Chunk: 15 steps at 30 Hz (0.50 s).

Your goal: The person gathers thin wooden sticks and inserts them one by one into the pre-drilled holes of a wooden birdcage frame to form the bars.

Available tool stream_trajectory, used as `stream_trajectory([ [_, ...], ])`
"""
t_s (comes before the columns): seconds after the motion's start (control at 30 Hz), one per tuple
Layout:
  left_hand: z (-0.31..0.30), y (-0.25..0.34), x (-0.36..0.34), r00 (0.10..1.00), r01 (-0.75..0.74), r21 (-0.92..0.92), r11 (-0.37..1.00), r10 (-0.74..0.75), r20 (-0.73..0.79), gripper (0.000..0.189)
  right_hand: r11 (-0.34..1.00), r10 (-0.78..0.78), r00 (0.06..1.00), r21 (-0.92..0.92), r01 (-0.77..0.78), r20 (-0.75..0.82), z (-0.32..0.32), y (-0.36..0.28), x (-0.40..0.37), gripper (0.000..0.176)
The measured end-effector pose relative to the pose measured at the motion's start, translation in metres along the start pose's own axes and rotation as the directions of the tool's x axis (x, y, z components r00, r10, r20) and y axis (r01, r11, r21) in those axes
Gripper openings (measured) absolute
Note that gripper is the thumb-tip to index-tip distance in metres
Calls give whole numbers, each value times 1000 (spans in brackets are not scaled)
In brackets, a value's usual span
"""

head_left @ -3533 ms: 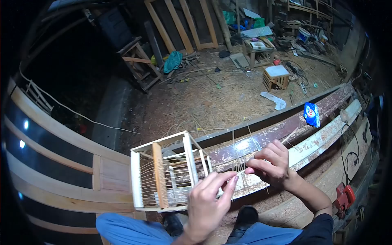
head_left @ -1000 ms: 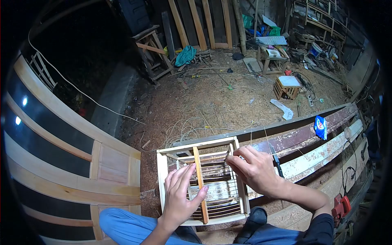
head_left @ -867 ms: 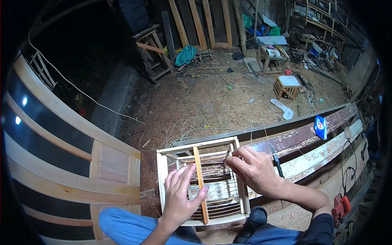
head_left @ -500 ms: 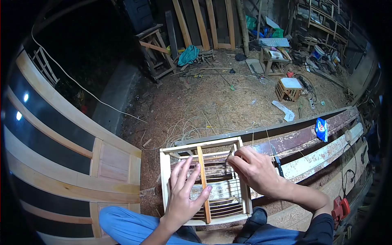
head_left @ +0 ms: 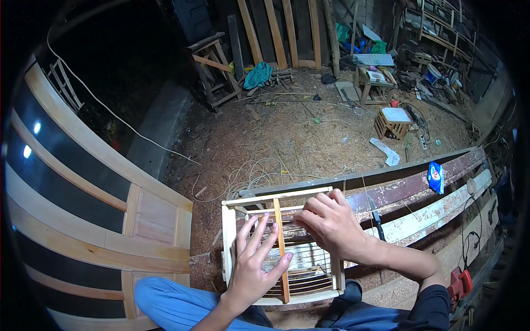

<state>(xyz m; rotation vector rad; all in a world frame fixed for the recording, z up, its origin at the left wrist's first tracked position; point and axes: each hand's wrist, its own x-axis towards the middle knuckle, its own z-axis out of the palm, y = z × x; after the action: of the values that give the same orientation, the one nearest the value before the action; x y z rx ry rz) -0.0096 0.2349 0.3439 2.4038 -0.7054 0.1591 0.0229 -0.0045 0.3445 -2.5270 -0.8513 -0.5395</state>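
A light wooden frame (head_left: 227,234) with thin rods across it and an orange-brown middle slat (head_left: 282,259) rests by the person's knees. My left hand (head_left: 256,259) lies over its left half, fingers spread, thumb across the slat. Above the upper right part of the frame is my right hand (head_left: 326,220), its fingers pinched together; what they hold, if anything, is hidden or too small to name. A knife (head_left: 376,217) with a black handle lies on the planks to the right of the frame.
Long planks (head_left: 414,190) extend to the right, bearing a blue packet (head_left: 435,177). A red power tool (head_left: 460,284) sits at the lower right. Large panelled woodwork (head_left: 160,220) stands at the left. Behind are coiled cable (head_left: 256,175), a slatted crate (head_left: 393,124) and a small table (head_left: 375,83).
My right hand has moved a little left, closer to the middle slat, still pinched. The frame appears slightly further right. My left hand stays spread over it.
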Motion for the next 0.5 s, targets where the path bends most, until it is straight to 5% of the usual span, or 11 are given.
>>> stream_trajectory([
  [0.17,-5,1,-4,1000,12,7,1000,-12,-17,61,997,-27,997,72,22,68,6,-3,7,21],
  [0.23,-22,5,0,1000,-5,160,987,9,-24,56,992,41,993,117,-54,107,8,-5,6,25],
  [0.37,-39,-21,4,983,153,239,959,-122,-138,44,989,23,996,143,-35,86,7,-4,4,35],
  [0.43,-36,-34,9,976,180,170,969,-154,-155,37,989,13,997,149,-25,80,4,-7,4,36],
  [0.5,-34,-39,12,970,196,-166,966,-216,-109,30,993,-13,998,120,6,56,4,-8,4,37],
])
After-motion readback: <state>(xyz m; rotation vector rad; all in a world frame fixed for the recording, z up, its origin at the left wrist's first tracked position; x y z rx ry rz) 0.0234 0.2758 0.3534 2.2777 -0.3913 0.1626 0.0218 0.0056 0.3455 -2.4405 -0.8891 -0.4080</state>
